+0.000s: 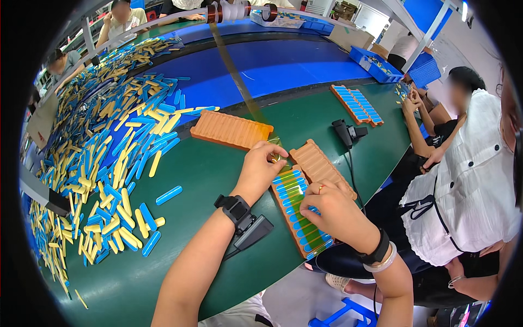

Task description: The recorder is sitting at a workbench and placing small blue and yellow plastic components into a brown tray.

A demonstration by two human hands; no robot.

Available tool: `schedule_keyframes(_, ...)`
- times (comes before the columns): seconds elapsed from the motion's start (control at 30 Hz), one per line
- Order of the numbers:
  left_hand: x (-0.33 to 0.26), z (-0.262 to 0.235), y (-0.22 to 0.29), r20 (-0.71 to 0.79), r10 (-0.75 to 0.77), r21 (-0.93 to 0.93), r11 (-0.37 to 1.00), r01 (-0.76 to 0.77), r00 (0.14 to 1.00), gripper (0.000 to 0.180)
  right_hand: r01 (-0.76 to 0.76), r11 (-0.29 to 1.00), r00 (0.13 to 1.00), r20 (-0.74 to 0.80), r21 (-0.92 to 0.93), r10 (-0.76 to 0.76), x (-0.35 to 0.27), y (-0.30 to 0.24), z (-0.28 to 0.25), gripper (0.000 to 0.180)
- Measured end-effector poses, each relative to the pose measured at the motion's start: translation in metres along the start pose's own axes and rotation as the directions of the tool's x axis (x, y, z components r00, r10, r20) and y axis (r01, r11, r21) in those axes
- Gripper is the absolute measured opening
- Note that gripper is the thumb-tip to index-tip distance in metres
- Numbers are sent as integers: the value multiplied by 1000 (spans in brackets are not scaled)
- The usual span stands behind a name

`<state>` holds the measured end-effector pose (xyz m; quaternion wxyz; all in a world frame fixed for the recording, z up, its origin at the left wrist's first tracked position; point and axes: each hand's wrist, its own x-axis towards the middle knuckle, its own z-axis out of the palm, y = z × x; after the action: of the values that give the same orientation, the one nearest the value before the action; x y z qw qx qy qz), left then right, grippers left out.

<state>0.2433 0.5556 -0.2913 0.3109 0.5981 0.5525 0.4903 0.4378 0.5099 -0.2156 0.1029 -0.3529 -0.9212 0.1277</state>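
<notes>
Yellow tape (297,204) runs down the filled tray (286,220), lengthwise eleven to five o'clock, at five o'clock from your left hand (260,168), which pinches tape; your nearer right hand's (336,210) grip is unclear.

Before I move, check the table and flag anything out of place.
Two pieces stand out: a blue piece lies alone on the table, and a yellow piece near its lower-left edge, both apart from the loose pile. Nothing looks clearly damaged; whether the tape by the left hand is creased, I cannot tell.
</notes>
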Motion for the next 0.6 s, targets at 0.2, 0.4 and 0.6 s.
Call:
schedule_keyframes(0.2,-2,-1,1,-7,10,-48,999,-10,1000,14,6,1000,1000,-1,-25,-6,5,1,-2,7)
schedule_keyframes(0.4,-1,-2,4,2,2,-62,998,-2,1000,14,18,1000,983,-182,21,-14,28,16,0,9)
schedule_keyframes(0.6,-4,-3,6,-4,-31,-119,992,31,1000,14,-159,979,952,-243,131,187,37,21,11,12)
